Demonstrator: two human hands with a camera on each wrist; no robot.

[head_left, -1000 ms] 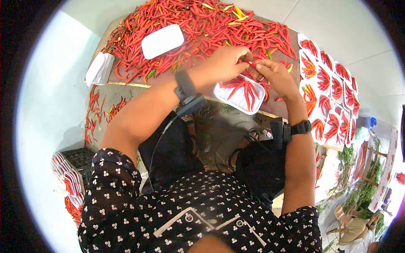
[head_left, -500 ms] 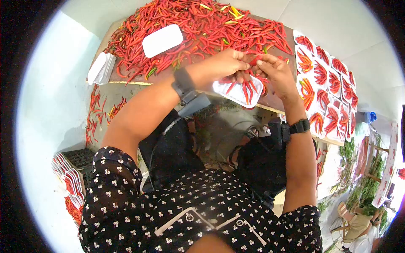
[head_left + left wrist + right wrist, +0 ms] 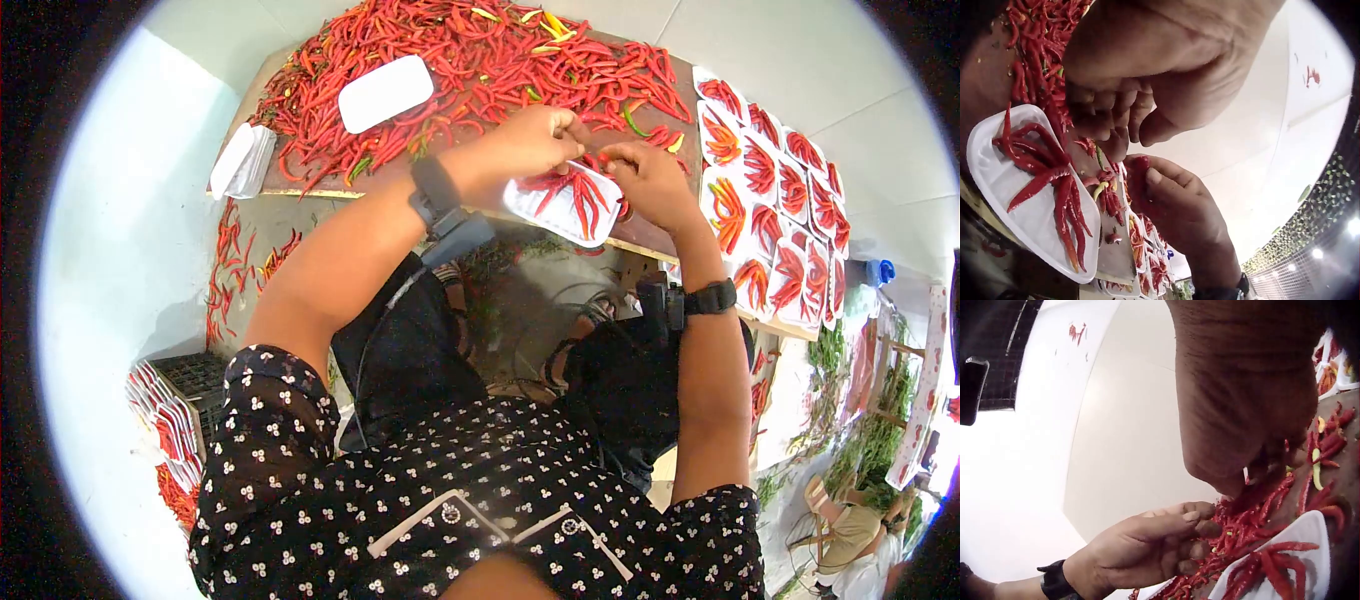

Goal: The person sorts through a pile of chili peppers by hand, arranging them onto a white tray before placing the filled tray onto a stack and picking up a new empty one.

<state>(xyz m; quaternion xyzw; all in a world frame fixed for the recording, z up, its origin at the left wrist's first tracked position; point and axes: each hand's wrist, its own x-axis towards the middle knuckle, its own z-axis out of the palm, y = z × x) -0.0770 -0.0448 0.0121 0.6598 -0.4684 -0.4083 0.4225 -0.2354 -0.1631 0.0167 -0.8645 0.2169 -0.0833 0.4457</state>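
A white foam tray [image 3: 524, 207] lies at the table's front edge. Several red chili peppers [image 3: 1063, 215] are fanned out in it, stem ends gathered toward one side. My right hand [image 3: 655, 185] is just beyond the tray's right side and pinches a red chili [image 3: 1141, 164] between thumb and fingers; most of that chili is hidden by the hand. My left hand [image 3: 532, 142] hovers over the tray's far left corner. Its fingers are loosely bent, and nothing shows between them in the right wrist view.
A large heap of red chilies [image 3: 480, 60] covers the back of the table, with an upside-down white tray [image 3: 386, 94] on it. Stacked empty trays [image 3: 243, 162] stand at the left edge. Filled chili trays [image 3: 762, 170] line the right side. A crate [image 3: 190, 385] sits low at left.
The hands, close together over the tray's far side earlier, have parted. The left has drawn back to the left, and the chili between them now shows only in the right.
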